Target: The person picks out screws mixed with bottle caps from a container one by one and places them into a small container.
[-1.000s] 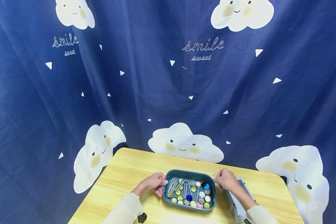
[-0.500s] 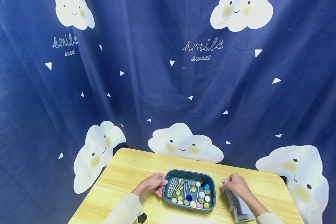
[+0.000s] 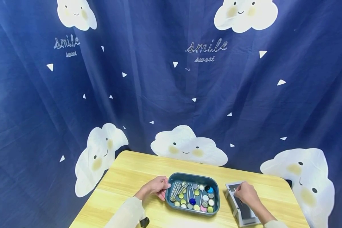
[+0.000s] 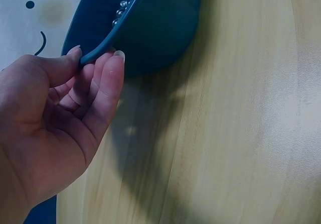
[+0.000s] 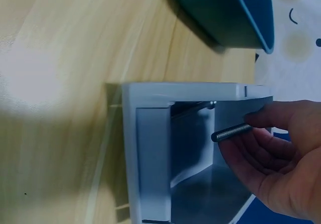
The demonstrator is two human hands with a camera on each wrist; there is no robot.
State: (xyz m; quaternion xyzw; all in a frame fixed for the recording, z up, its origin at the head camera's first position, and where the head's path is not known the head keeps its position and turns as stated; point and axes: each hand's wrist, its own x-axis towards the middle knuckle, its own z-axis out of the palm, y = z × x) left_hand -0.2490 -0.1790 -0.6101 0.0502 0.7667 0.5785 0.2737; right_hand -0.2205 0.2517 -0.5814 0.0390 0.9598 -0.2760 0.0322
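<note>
My left hand (image 3: 156, 187) pinches the left rim of a dark teal bin (image 3: 193, 213), thumb inside and fingers beneath the edge in the left wrist view. Long silver bolts (image 3: 175, 189) and many round bottle caps, among them a dark blue cap (image 3: 192, 201), lie inside it. Over a grey open-topped box (image 3: 237, 210) to the right, my right hand (image 3: 247, 193) pinches a bolt. In the right wrist view that bolt (image 5: 231, 132) shows its threaded end, tilted above the box's inside. Another metal rod (image 5: 193, 109) lies along the box's inner wall; its far part is in shadow.
Both containers stand on a light wooden table (image 3: 148, 164), with a strip of tabletop between them. A blue curtain (image 3: 159, 95) with white clouds hangs behind the table's back edge. A small black object (image 3: 144, 221) sits by the left sleeve.
My right hand has moved with the bolt from beside the bin's right edge, rightward and nearer, to over the grey box. The left hand and the bin have stayed put.
</note>
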